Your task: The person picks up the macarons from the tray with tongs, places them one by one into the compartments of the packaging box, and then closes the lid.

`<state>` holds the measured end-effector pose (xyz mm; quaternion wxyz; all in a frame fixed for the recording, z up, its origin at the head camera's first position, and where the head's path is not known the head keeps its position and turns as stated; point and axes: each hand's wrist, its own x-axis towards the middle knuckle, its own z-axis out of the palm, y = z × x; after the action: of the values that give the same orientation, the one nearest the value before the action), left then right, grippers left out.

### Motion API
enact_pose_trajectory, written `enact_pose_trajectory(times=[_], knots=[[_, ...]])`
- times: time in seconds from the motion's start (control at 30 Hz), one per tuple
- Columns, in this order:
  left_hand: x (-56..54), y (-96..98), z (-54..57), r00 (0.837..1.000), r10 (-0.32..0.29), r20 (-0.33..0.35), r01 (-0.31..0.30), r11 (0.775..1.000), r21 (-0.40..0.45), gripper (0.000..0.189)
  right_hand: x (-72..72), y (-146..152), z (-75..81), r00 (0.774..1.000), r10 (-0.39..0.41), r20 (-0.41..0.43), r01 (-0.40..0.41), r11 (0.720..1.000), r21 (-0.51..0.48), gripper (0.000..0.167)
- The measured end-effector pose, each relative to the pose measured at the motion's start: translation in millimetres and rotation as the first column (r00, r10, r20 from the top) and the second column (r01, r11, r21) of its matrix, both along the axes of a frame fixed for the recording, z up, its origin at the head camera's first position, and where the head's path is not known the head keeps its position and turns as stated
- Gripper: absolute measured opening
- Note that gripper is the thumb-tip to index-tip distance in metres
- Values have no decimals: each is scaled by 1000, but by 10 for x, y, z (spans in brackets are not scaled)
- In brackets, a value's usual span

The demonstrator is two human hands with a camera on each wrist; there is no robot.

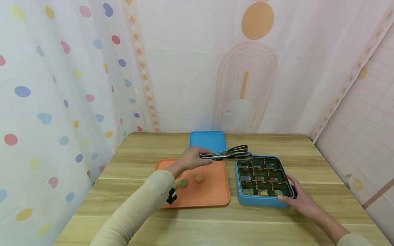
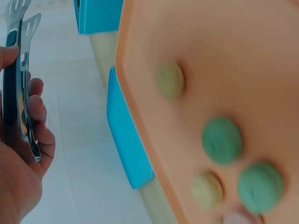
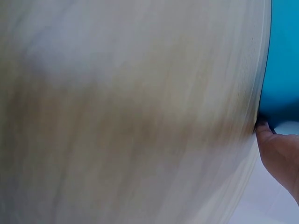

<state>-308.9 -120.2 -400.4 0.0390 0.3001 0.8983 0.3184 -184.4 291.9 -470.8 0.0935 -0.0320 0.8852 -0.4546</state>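
Observation:
My left hand (image 1: 193, 158) grips metal tongs with dark handles (image 1: 220, 155). Their slotted ends stand a little apart, with nothing between them, and overlap the far left corner of a blue divided box (image 1: 261, 201). At the box's right side, my right hand (image 1: 300, 200) holds the wall, thumb over the near right corner. Small round macarons lie in the front row of compartments, a yellow one (image 1: 264, 193) in the middle. Below the left hand, an orange tray (image 1: 212, 194) bears a yellow macaron (image 2: 170, 80), green macarons (image 2: 222, 140) and a partly cut-off pink one (image 2: 242, 217).
A flat blue lid (image 1: 207, 140) lies behind the tray near the table's back edge. The wooden table (image 1: 209, 225) runs back to a patterned curtain (image 1: 184, 68). Tray and box stand side by side with a narrow gap.

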Motion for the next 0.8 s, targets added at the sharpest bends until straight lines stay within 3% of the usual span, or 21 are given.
enact_pose_trajectory(times=[0.13, 0.4, 0.8], knots=[[-3, -194, -9, 997, 34, -63, -36, 999, -31, 40, -2, 14, 11, 1000, -6, 10, 6, 1000, 11, 98], [33, -566, -40, 998, 53, -24, -53, 998, 22, 42, 0, 14, 24, 1000, 9, 4, -9, 1000, 0, 98], [120, -1010, -145, 994, 111, -14, -111, 994, -4, 46, -19, 24, -28, 1000, 13, -16, -13, 1000, -17, 96]])
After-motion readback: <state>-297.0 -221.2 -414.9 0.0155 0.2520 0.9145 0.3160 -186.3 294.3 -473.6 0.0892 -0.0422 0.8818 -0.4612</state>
